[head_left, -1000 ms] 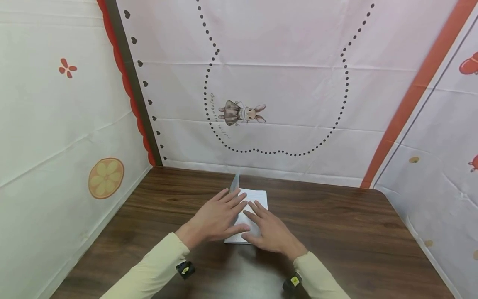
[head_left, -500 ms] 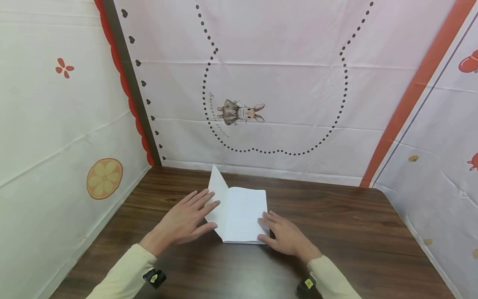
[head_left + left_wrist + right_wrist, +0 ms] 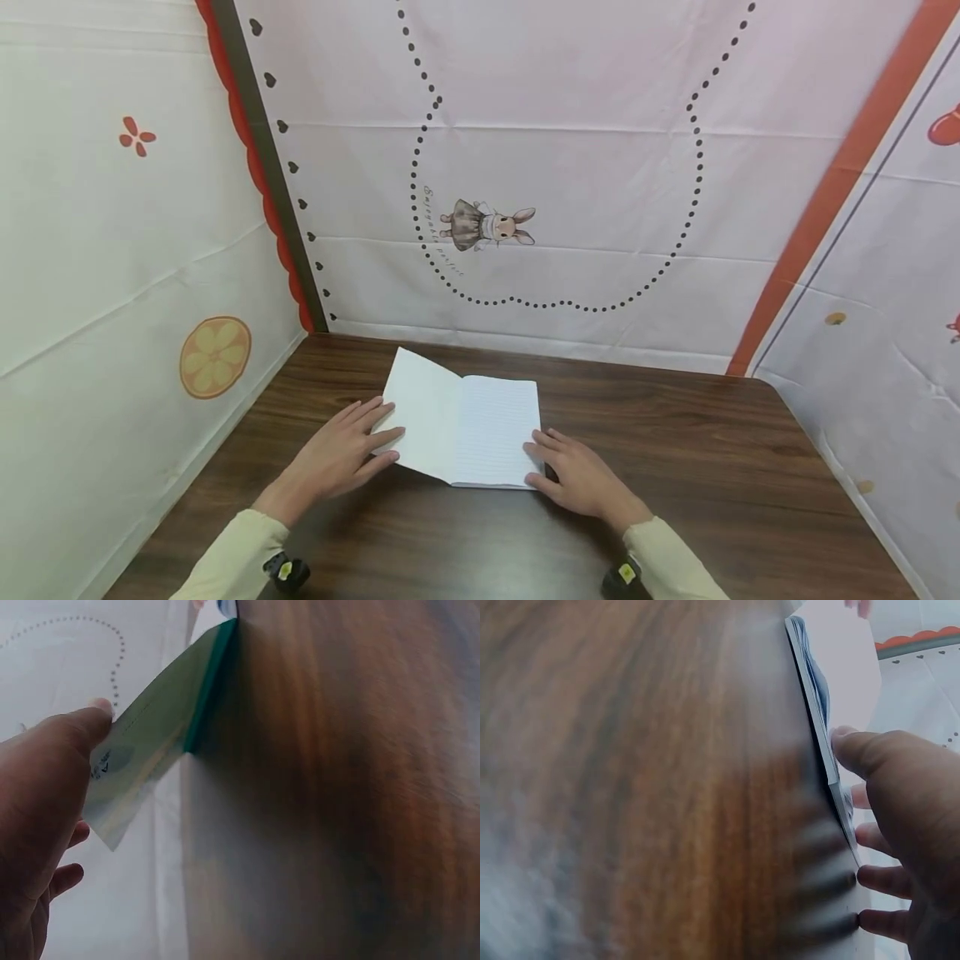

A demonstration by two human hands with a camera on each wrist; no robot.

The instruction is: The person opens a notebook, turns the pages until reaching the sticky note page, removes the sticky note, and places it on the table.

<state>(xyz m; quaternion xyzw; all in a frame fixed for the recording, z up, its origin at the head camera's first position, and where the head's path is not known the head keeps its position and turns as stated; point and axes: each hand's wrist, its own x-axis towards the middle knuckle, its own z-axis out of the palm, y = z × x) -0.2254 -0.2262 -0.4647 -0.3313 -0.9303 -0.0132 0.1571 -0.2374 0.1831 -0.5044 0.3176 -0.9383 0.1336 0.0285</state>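
Note:
A notebook (image 3: pixel 493 432) lies open on the table with a ruled page on the right. Its blank front cover (image 3: pixel 423 412) leans up from the table on the left side. In the left wrist view the outer face of that cover looks pale green with small dark print. My left hand (image 3: pixel 333 450) touches the cover's left part, fingers spread and fairly straight. On the notebook's right edge rests my right hand (image 3: pixel 581 477), its thumb and fingertips on the page margin. The right wrist view shows the stacked page edges (image 3: pixel 812 690) beside the right thumb.
The dark wood-grain table (image 3: pixel 720 475) reaches back to a printed cloth wall (image 3: pixel 585 192). More cloth hangs at the left (image 3: pixel 112 275) and right sides. A small black device (image 3: pixel 287 572) is strapped at each wrist.
My left hand has moved left, turning the cover from nearly upright down to a low tilt. The ruled page came into view. My right hand shifted right to the page's edge.

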